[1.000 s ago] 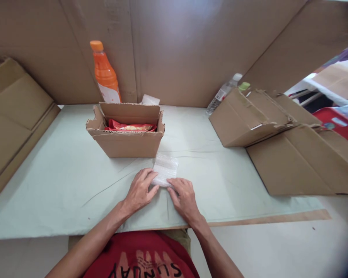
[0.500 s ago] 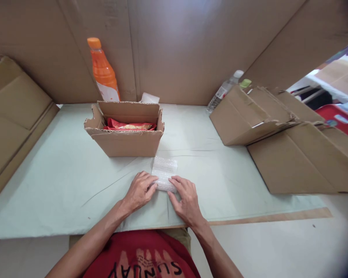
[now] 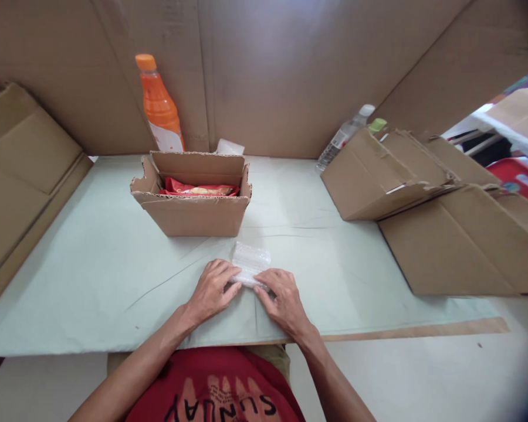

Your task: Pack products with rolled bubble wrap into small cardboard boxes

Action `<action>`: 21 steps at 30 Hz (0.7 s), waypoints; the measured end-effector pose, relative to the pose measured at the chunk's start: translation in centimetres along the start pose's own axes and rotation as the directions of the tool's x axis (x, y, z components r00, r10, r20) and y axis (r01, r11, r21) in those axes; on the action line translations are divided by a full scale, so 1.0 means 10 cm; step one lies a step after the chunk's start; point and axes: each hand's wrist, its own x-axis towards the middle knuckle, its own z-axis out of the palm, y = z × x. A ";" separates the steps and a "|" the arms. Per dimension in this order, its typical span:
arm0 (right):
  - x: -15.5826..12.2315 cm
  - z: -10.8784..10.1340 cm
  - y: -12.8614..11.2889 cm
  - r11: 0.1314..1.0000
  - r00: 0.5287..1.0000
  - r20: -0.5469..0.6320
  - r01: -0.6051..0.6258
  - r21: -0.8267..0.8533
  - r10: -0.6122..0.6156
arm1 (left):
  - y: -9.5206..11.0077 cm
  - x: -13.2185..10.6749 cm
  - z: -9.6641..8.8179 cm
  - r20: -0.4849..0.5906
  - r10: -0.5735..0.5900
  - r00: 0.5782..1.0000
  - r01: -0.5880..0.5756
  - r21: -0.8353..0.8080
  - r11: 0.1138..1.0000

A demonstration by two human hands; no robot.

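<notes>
A small piece of clear bubble wrap lies on the pale green table cover, just in front of an open cardboard box. My left hand pinches its near left edge, fingers curled. My right hand presses and grips its near right edge. The wrap looks partly folded or rolled toward me. Inside the box lies a red snack packet.
An orange drink bottle stands behind the box against the cardboard wall. Flattened cardboard boxes lie stacked at the right, with a clear water bottle behind them. More flat cardboard leans at the left.
The visible bubble wrap has grown shorter as its near edge was folded or rolled. Both hands stayed at its near edge with small finger shifts.
</notes>
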 end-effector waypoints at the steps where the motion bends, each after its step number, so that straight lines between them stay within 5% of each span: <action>1: -0.01 -0.01 -0.01 1.000 1.000 0.004 -0.002 0.000 0.002 | 0.00 0.01 0.00 0.013 -0.006 1.000 0.006 -0.010 1.000; 6: -0.06 0.02 -0.03 0.994 0.996 -0.084 0.016 -0.107 -0.025 | 0.02 0.08 0.00 0.051 -0.050 0.997 0.050 0.005 0.999; 10: -0.04 0.06 0.01 0.984 0.999 -0.022 0.032 -0.177 -0.037 | 0.04 0.10 0.03 -0.013 -0.074 0.997 0.074 0.050 0.996; 13: 0.00 0.06 0.04 0.991 1.000 -0.013 0.020 -0.132 -0.022 | 0.04 0.08 0.04 -0.086 -0.050 0.995 0.054 0.040 0.998; 21: 0.02 0.00 -0.03 0.992 0.998 -0.057 0.020 -0.126 -0.028 | 0.00 0.10 0.04 -0.060 -0.065 0.996 0.067 0.032 0.997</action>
